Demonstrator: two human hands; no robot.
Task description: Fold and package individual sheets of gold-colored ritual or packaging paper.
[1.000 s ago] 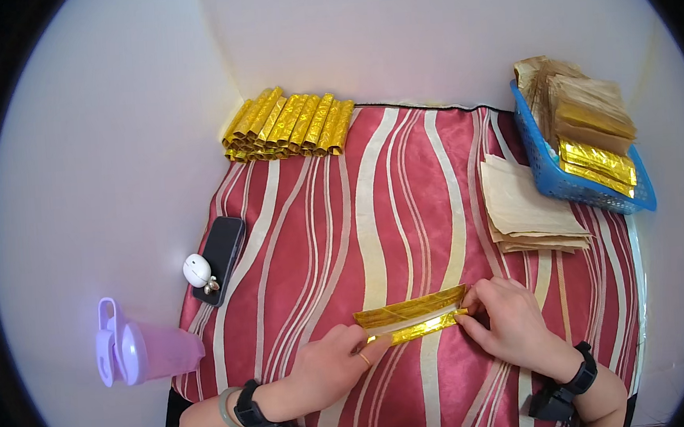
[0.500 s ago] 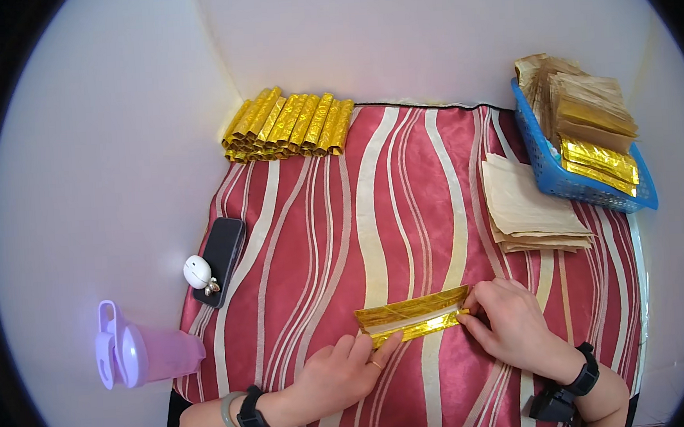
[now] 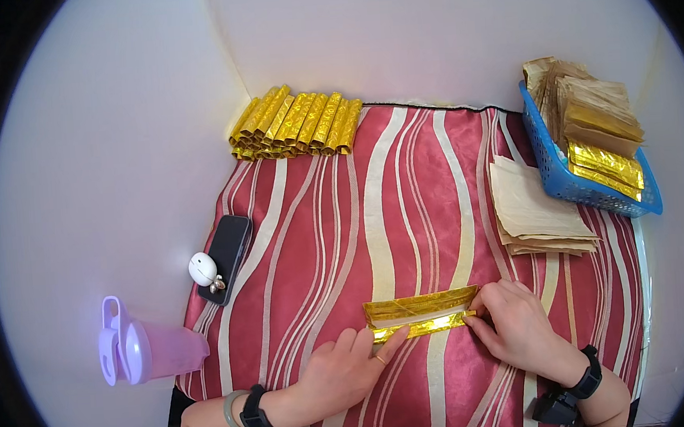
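A strip of gold foil paper, its long sides folded up around a pale inner band, lies crosswise near the front of the cloth. My left hand is at its left end, the index finger stretched along the near fold and the other fingers curled; its thumb is hidden. At the right end, my right hand pinches the paper between thumb and bent fingers. Rolled gold paper tubes are piled at the far left. A stack of tan paper sheets sits beyond my right hand.
A blue plastic basket holds paper bundles and gold sheets at the far right. On the left, a dark phone has a white rounded case on it. A lilac cup stands nearby. Striped red cloth covers the surface; pale walls surround it.
The whole view has shifted slightly. The gold paper lies a little more level, its left end slightly farther from me. Both hands keep nearly the same hold.
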